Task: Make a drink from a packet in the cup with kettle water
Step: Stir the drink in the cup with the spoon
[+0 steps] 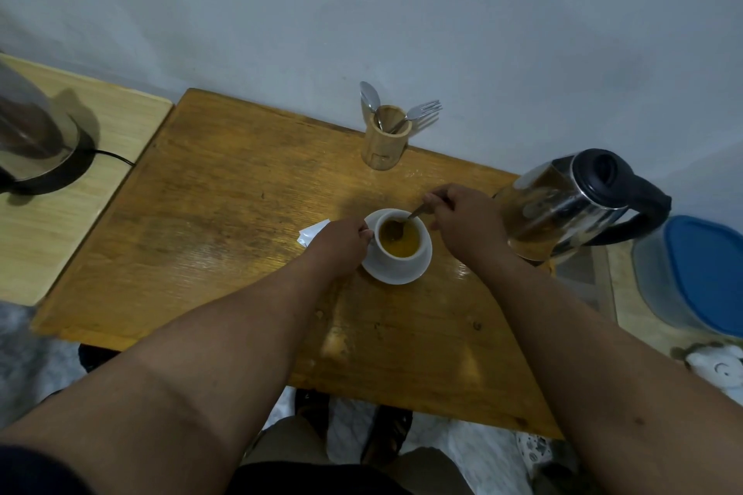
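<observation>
On my head view the white cup of yellow-brown drink sits on its saucer, my left hand pinching its handle, my right hand clamped on the spoon dipped inside, kettle just right of it

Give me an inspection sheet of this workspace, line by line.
Surface: glossy wooden table against the wall.
Job's things: white cup of yellowish drink on saucer; spoon dipped in; steel kettle off its base, at the table's right; white packet behind the left hand.
Clutter: wooden holder with spoon and fork.
Hands: left hand at the cup's handle; right hand pinching the spoon.
Cables: black cord from a second kettle's base.
Surroundings: blue-lidded container, right.
</observation>
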